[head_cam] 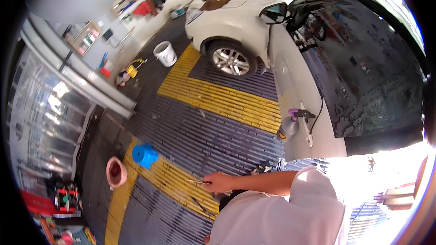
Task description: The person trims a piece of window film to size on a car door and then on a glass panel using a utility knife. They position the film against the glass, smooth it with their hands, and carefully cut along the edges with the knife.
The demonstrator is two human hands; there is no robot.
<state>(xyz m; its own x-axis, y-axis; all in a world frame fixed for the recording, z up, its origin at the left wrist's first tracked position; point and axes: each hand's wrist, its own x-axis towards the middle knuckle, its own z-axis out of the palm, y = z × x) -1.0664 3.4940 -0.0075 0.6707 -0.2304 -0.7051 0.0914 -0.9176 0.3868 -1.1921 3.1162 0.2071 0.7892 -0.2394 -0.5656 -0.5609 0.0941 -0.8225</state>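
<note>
My right hand (219, 182) is closed around a thin pointed tool (199, 181), perhaps a knife, in front of my white shirt. Only a small part of my left hand (206, 239) shows at the bottom edge; what it holds is hidden. Beyond my right arm is the door of a white car (296, 85), its window (374, 71) dark with wet-looking patches. A spray bottle (289, 128) with a purple and black trigger head is beside the door handle (309, 141). Black strip-like pieces (201, 206) lie on the floor grating below my right hand.
A blue plastic stool (144, 155) and a pink tub (116, 172) stand left of my right hand. A white bucket (165, 53) is near the front wheel (231, 59). A brown cloth (221, 0) lies on the hood. Clear strip curtains (47, 109) hang at the left.
</note>
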